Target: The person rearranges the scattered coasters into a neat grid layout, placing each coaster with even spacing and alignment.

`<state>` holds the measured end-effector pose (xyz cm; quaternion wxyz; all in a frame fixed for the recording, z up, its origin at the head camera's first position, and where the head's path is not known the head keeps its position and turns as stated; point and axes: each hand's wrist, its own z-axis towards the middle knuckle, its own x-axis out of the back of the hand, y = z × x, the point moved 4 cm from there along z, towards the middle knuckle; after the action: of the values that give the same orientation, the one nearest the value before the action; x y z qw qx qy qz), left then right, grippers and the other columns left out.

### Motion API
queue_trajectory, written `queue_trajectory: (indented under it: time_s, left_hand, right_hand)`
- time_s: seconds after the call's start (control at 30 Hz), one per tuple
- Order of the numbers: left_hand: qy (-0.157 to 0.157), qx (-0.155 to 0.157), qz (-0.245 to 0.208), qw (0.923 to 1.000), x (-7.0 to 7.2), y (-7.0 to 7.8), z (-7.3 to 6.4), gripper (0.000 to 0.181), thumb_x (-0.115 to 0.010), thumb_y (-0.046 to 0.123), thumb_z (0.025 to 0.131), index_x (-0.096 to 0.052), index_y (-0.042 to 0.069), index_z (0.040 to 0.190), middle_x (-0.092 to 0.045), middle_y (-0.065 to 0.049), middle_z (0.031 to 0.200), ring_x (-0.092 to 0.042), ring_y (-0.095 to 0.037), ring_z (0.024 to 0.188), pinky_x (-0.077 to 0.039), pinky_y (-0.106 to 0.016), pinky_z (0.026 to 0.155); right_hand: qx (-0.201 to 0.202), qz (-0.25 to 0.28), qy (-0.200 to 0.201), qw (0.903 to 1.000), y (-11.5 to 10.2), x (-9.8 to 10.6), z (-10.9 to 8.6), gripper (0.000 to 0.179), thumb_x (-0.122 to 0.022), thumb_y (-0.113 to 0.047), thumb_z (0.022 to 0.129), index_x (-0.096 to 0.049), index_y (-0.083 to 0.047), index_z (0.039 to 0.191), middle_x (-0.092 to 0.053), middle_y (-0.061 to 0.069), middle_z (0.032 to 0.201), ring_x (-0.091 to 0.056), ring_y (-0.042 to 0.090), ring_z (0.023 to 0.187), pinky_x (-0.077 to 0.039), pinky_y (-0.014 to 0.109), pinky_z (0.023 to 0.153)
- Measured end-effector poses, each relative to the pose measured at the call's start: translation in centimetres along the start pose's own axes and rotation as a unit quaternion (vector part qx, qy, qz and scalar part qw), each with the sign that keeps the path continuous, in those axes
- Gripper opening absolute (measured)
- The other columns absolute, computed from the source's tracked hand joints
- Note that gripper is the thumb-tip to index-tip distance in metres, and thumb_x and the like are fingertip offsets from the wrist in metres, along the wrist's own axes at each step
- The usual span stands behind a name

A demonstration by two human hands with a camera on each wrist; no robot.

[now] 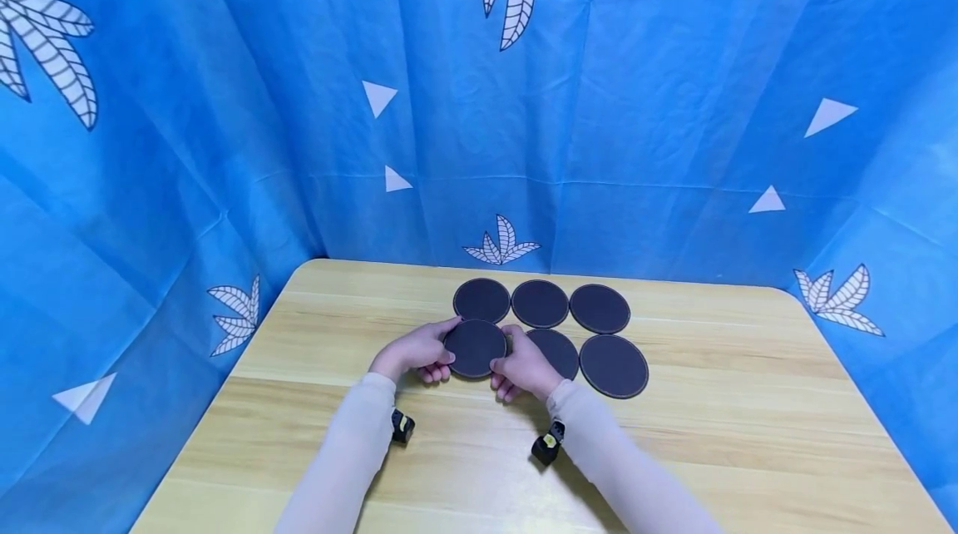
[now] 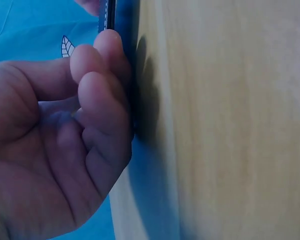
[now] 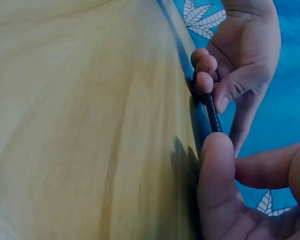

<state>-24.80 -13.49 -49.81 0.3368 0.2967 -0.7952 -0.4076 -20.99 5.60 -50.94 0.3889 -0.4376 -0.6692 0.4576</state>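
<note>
Both hands pinch one round black coaster by its opposite edges, close over the table. On its left edge are the thumb and fingers of my left hand; my right hand grips the right edge. The right wrist view shows the coaster edge-on, thin with pale stitching, between both hands. In the left wrist view, curled fingers of the left hand stand right at the tabletop. Behind the held coaster lies another black coaster. Partly covered by the right hand is a coaster in the front row.
More black coasters lie flat: a back-row middle one, a back-right one and a front-right one. The wooden table ends at a blue curtain behind and at both sides.
</note>
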Motion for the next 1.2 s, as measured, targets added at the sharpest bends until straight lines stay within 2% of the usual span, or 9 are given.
queue_trajectory:
  time_s: [0.27, 0.4, 0.67, 0.93, 1.2]
  left_hand:
    - [0.018, 0.001, 0.002, 0.9998, -1.0, 0.2, -0.6, 0.076, -0.054, -0.001, 0.100, -0.019, 0.021, 0.163, -0.060, -0.012, 0.061, -0.050, -0.014, 0.046, -0.047, -0.025, 0.043]
    - [0.024, 0.008, 0.007, 0.9997, -1.5, 0.3, -0.9, 0.075, -0.053, -0.002, 0.100, -0.019, 0.022, 0.163, -0.059, -0.013, 0.060, -0.050, -0.015, 0.044, -0.047, -0.026, 0.042]
    - [0.048, 0.009, 0.023, 0.9986, -1.9, 0.5, -1.0, 0.076, -0.052, -0.003, 0.098, -0.022, 0.020, 0.163, -0.059, -0.012, 0.059, -0.052, -0.016, 0.045, -0.048, -0.027, 0.042]
    - [0.058, 0.029, -0.009, 0.9978, -2.1, 0.4, -1.1, 0.077, -0.052, -0.005, 0.096, -0.021, 0.016, 0.163, -0.057, -0.012, 0.058, -0.054, -0.017, 0.045, -0.050, -0.029, 0.042]
    - [0.069, 0.026, -0.023, 0.9970, -2.3, 0.2, -0.9, 0.077, -0.051, -0.006, 0.095, -0.020, 0.013, 0.163, -0.056, -0.012, 0.057, -0.054, -0.017, 0.045, -0.051, -0.029, 0.041]
  right_hand:
    - [0.002, -0.084, 0.032, 0.9959, -0.3, -0.4, -0.4, 0.060, -0.059, 0.002, 0.094, -0.031, 0.005, 0.147, -0.065, 0.016, 0.061, -0.062, 0.021, 0.045, -0.055, 0.038, 0.043]
    - [-0.004, -0.111, 0.043, 0.9929, -0.6, -0.6, -0.7, 0.066, -0.062, -0.002, 0.094, -0.029, 0.006, 0.151, -0.066, 0.016, 0.062, -0.063, 0.022, 0.045, -0.055, 0.039, 0.043]
    - [-0.017, -0.106, 0.057, 0.9926, -0.8, -0.7, -1.1, 0.075, -0.061, -0.007, 0.092, -0.024, 0.003, 0.156, -0.065, 0.017, 0.062, -0.063, 0.022, 0.044, -0.055, 0.039, 0.042]
    - [-0.013, -0.107, 0.064, 0.9922, -0.6, -0.7, -0.9, 0.076, -0.058, -0.007, 0.091, -0.022, 0.004, 0.157, -0.066, 0.015, 0.060, -0.063, 0.022, 0.044, -0.055, 0.039, 0.042]
    - [-0.004, -0.106, 0.069, 0.9919, -0.6, -0.9, -1.2, 0.077, -0.057, -0.006, 0.091, -0.019, 0.004, 0.158, -0.066, 0.015, 0.061, -0.062, 0.022, 0.044, -0.055, 0.039, 0.042]
